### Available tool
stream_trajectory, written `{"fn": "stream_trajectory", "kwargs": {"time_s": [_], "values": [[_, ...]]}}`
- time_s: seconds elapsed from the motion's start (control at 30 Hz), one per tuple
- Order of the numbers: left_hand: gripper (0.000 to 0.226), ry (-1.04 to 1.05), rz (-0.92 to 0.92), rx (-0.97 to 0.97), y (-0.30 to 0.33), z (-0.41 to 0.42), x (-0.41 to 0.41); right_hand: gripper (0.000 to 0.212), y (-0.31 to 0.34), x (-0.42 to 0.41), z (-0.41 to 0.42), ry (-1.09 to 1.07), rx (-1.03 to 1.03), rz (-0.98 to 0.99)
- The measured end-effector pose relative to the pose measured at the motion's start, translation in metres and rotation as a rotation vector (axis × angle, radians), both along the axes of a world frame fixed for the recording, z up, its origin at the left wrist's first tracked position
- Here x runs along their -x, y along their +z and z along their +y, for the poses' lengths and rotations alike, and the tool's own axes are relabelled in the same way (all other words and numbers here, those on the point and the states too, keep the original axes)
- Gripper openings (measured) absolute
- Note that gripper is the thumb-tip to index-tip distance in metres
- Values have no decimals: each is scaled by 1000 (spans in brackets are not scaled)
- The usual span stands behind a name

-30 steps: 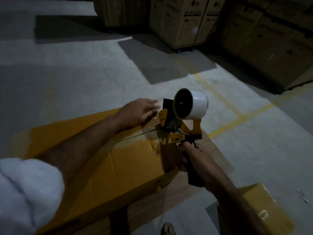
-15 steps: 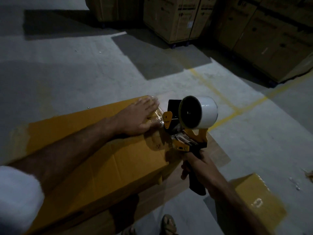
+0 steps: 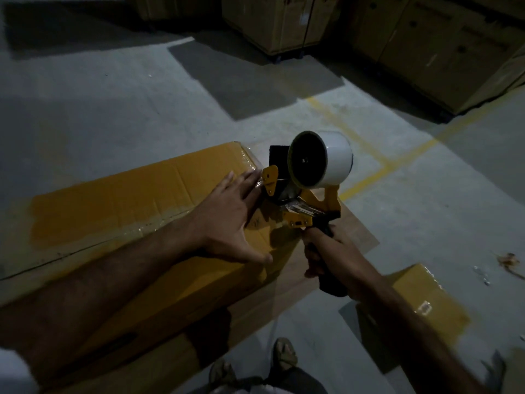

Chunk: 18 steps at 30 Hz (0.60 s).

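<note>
Grips the tape dispenser point(image 3: 331, 200) by its black handle point(image 3: 332, 285) with the right hand point(image 3: 326, 251), all fingers wrapped tight round the grip. Holds it at the right end of the long cardboard box point(image 3: 127, 200), nose down at the top face, handle out past the box's end and over the floor point(image 3: 113, 109). Cannot tell whether the nose actually touches the cardboard.

Runs the tool's long axis on a slant: handle low and toward the person at the lower right, yellow frame and front plate up and to the left. Points the nose leftward, straight at the fingertips of the left hand point(image 3: 227, 220). Carries the white tape roll point(image 3: 335, 157) on top, above the frame, with the dark open core facing left and toward the camera.

Presses the left hand flat, palm down, on the box top just beside the nose: fingers straight and slightly spread, nothing held, thumb stretched out toward the near edge. Touches a glossy strip of clear tape point(image 3: 250, 166) with those fingertips, near the far right corner. With the box's own length lying across the view, low at the left and higher at the right.

Beyond the right forearm, on the floor, a smaller taped box point(image 3: 426, 302). Farther off, a yellow floor line point(image 3: 383, 172) and stacked cartons point(image 3: 284, 24) in the dark. At the bottom edge, sandalled feet point(image 3: 284, 354).
</note>
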<state>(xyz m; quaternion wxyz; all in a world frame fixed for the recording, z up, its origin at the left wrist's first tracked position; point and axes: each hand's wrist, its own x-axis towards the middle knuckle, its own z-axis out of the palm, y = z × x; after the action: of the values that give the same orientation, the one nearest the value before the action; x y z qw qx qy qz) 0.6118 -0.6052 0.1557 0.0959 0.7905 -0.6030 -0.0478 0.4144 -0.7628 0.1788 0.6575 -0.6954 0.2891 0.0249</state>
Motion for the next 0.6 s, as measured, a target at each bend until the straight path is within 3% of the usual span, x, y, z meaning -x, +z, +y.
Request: {"fn": "stream_trajectory", "kwargs": {"time_s": [0.27,0.43,0.6], "values": [[129,21,13,-35,2,-7,-15,22,-9,48,-8,-47,-47,-47],[121,25,-18,-38,0,-4,-9,21,-13,55,-7,-6,62,-45],[100,1,-5,32,-4,0,3,23,-24,68,-3,-32,49,-32]]}}
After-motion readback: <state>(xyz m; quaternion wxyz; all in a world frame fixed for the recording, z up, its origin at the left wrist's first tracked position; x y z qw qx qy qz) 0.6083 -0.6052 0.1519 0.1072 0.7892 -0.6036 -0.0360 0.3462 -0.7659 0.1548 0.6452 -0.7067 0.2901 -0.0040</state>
